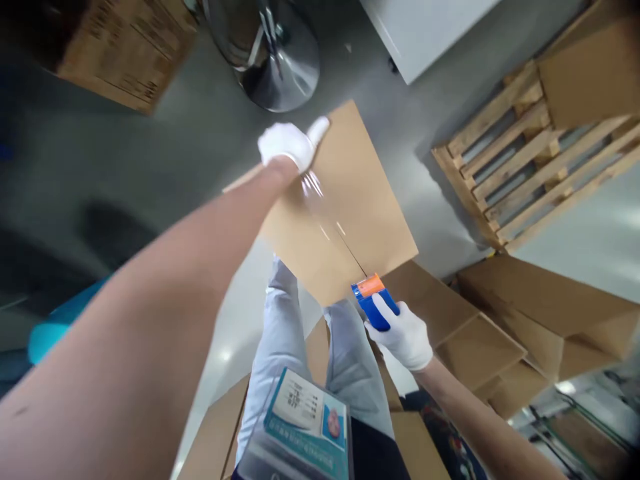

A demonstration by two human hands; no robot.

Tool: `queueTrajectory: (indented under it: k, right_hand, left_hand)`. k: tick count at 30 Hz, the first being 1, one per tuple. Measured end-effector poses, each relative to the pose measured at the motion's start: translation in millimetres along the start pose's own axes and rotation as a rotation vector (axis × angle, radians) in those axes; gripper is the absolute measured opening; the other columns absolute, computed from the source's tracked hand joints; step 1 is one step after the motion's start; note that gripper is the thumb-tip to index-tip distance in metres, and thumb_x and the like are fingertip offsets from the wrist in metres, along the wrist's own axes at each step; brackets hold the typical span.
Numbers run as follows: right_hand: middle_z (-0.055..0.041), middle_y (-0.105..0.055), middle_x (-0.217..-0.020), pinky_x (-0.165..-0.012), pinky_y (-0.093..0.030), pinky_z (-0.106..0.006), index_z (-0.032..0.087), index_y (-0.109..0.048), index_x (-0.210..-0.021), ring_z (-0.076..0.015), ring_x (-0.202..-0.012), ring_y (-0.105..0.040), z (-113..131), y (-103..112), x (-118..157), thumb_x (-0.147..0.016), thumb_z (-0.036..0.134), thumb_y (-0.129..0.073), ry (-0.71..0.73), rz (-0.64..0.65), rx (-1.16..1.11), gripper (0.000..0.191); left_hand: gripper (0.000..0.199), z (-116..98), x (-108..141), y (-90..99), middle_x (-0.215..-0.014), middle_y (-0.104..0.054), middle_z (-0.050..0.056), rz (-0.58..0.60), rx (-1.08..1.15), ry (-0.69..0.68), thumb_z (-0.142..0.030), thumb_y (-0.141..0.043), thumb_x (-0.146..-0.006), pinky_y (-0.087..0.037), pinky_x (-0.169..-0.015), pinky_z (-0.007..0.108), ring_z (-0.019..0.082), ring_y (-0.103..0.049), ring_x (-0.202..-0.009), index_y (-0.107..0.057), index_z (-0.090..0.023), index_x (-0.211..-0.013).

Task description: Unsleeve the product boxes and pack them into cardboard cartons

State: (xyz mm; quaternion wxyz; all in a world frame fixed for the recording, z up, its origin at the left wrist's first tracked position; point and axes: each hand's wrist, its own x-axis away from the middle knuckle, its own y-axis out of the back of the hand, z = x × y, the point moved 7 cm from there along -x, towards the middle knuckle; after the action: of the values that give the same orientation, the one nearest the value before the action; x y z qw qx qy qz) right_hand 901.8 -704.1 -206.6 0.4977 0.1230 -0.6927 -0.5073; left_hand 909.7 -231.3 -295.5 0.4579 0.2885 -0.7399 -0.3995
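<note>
A brown cardboard box [357,180] is held up in front of my legs, tilted, with a thin dark seam along its face. My left hand [290,143], in a white glove, grips its far edge with the thumb stretched along it; the other fingers are partly hidden. In my white-gloved right hand [405,337] is a blue and orange tape dispenser [375,303], at the box's near edge where the seam ends. Shiny clear tape [313,185] glints along the seam near my left wrist.
Open cardboard boxes [480,347] stand at my right, beyond them a wooden pallet [525,163]. A chrome stool base [280,63] and a printed carton [133,50] are ahead, near a white cabinet [425,30]. A card in a clear holder [310,420] hangs before me.
</note>
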Motion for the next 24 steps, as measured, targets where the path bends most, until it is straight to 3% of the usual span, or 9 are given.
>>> queueTrajectory:
  k: [3,7,11,14,16,17,19,21,24]
  right_hand:
    - [-0.0068,-0.060,-0.084,-0.059,-0.037,-0.027,0.033,-0.071,-0.133,-0.0170,-0.063,-0.056,-47,-38,59,-0.088,0.057,-0.061,0.009,0.023,0.004,0.053]
    - [-0.0082,-0.061,-0.084,-0.060,-0.039,-0.028,0.031,-0.074,-0.130,-0.0181,-0.065,-0.057,-87,-76,107,-0.089,0.054,-0.060,-0.029,0.041,0.014,0.048]
    - [-0.0081,-0.060,-0.087,-0.059,-0.036,-0.027,0.034,-0.069,-0.136,-0.0187,-0.066,-0.057,-94,-107,98,-0.088,0.054,-0.060,-0.043,0.076,-0.020,0.053]
    - [-0.0086,-0.061,-0.095,-0.060,-0.035,-0.027,0.036,-0.062,-0.142,-0.0193,-0.072,-0.059,-90,-127,61,-0.086,0.052,-0.062,-0.060,0.123,-0.087,0.058]
    - [-0.0093,-0.062,-0.101,-0.060,-0.035,-0.027,0.038,-0.058,-0.145,-0.0200,-0.074,-0.061,-86,-139,34,-0.086,0.051,-0.062,-0.073,0.157,-0.114,0.061]
    - [-0.0096,-0.062,-0.102,-0.061,-0.036,-0.027,0.038,-0.056,-0.147,-0.0204,-0.074,-0.061,-84,-144,21,-0.086,0.050,-0.062,-0.076,0.174,-0.120,0.063]
    - [-0.0102,-0.063,-0.106,-0.062,-0.037,-0.028,0.038,-0.052,-0.150,-0.0214,-0.075,-0.063,-78,-151,0,-0.085,0.051,-0.063,-0.078,0.214,-0.137,0.067]
    - [-0.0103,-0.064,-0.109,-0.064,-0.041,-0.029,0.038,-0.049,-0.152,-0.0226,-0.077,-0.064,-72,-154,-16,-0.086,0.052,-0.061,-0.070,0.253,-0.164,0.068]
    - [-0.0125,-0.065,-0.110,-0.069,-0.046,-0.031,0.028,-0.061,-0.140,-0.0257,-0.085,-0.067,-68,-151,-31,-0.090,0.051,-0.057,-0.062,0.307,-0.205,0.056]
  left_hand:
    - [0.124,4,-7,-5.7,-0.129,-0.066,0.026,-0.131,-0.026,0.078,-0.099,-0.013,-0.079,-0.038,-0.113,0.056,0.034,-0.057,-0.127,-0.064,0.007,-0.119]
    - [0.131,1,-17,-15.9,-0.138,-0.058,0.034,-0.123,-0.028,0.053,-0.098,-0.011,-0.079,-0.029,-0.120,0.062,0.035,-0.049,-0.136,-0.053,0.019,-0.124]
    - [0.121,6,-27,-9.6,-0.139,-0.059,0.023,-0.112,-0.089,0.063,-0.089,-0.006,-0.091,-0.024,-0.121,0.060,0.039,-0.040,-0.146,-0.051,0.016,-0.131]
    - [0.092,-5,-11,-8.4,-0.160,-0.040,0.018,-0.208,-0.128,-0.019,-0.071,-0.016,-0.105,-0.002,-0.123,0.058,0.037,-0.015,-0.157,-0.033,0.006,-0.152]
    - [0.092,-28,33,-24.5,-0.172,-0.007,0.021,-0.324,-0.210,-0.129,-0.064,-0.039,-0.104,0.015,-0.123,0.058,0.040,0.004,-0.158,-0.007,-0.001,-0.163]
    - [0.095,-50,68,-43.8,-0.173,0.001,0.019,-0.344,-0.220,-0.292,-0.063,-0.045,-0.101,0.020,-0.123,0.058,0.041,0.010,-0.157,-0.005,-0.005,-0.165]
    - [0.098,-92,150,-107.0,-0.174,0.003,0.019,-0.154,-0.162,-0.551,-0.067,-0.053,-0.095,0.017,-0.124,0.063,0.045,0.011,-0.157,-0.017,-0.009,-0.165]
    - [0.091,-127,234,-176.9,-0.174,-0.008,0.014,0.080,-0.153,-0.744,-0.069,-0.054,-0.093,0.010,-0.126,0.066,0.044,0.009,-0.158,-0.031,-0.016,-0.162]
    - [0.074,-158,319,-244.4,-0.171,-0.022,0.018,0.244,-0.230,-1.071,-0.057,-0.054,-0.098,-0.001,-0.127,0.068,0.042,-0.006,-0.160,-0.040,-0.017,-0.159]
